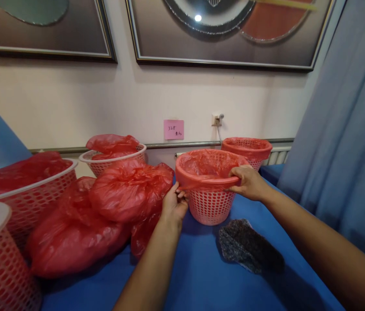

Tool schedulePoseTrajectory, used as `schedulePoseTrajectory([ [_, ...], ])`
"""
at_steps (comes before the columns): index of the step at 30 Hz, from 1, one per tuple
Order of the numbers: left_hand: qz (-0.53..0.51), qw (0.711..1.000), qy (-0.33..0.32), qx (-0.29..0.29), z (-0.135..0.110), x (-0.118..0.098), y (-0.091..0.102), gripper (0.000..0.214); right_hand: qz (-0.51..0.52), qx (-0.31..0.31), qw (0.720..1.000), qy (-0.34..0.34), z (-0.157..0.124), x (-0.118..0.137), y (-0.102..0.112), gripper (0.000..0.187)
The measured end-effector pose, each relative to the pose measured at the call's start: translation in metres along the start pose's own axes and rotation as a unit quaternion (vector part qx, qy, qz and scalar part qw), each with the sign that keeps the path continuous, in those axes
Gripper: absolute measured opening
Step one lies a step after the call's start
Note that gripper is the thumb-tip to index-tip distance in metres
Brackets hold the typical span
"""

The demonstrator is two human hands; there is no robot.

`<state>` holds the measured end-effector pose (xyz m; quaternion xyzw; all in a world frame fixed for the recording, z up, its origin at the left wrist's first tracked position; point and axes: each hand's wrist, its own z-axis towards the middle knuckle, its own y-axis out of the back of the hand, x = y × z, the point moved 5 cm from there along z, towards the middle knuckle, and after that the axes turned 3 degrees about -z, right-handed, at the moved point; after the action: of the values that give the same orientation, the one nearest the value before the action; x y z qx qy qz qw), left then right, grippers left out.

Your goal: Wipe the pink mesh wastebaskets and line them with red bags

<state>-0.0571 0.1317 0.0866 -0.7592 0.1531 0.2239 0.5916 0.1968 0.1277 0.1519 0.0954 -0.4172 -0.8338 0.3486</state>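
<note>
A white mesh basket (211, 206) lined with a red plastic bag (206, 166) stands on the blue table (198, 276). My left hand (174, 204) pinches the bag's edge at the basket's left rim, fingers closed. My right hand (249, 181) grips the bag over the right rim, fingers curled round it. The bag is folded down over most of the rim.
A second lined basket (247, 151) stands behind. Puffed red bags (130, 188) lie in a heap at left, beside more baskets (33, 194) holding red bags. A dark grey cloth (247, 246) lies in front. Blue curtain (347, 142) at right, wall behind.
</note>
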Motion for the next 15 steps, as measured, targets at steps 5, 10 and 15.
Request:
schedulePoseTrajectory([
  [5, -0.019, 0.998, 0.017, -0.057, 0.006, 0.006, 0.010, 0.032, 0.004, 0.007, 1.000, 0.000, 0.001, 0.002, 0.002, 0.025],
  [10, 0.000, 1.000, 0.014, -0.024, -0.009, 0.010, 0.001, 0.040, -0.007, 0.043, 0.999, -0.007, 0.001, 0.004, 0.003, 0.024],
  [15, 0.155, 0.982, -0.048, 0.097, -0.032, 0.033, -0.012, 0.043, 0.009, 0.079, 0.997, 0.010, 0.002, 0.002, 0.005, 0.030],
])
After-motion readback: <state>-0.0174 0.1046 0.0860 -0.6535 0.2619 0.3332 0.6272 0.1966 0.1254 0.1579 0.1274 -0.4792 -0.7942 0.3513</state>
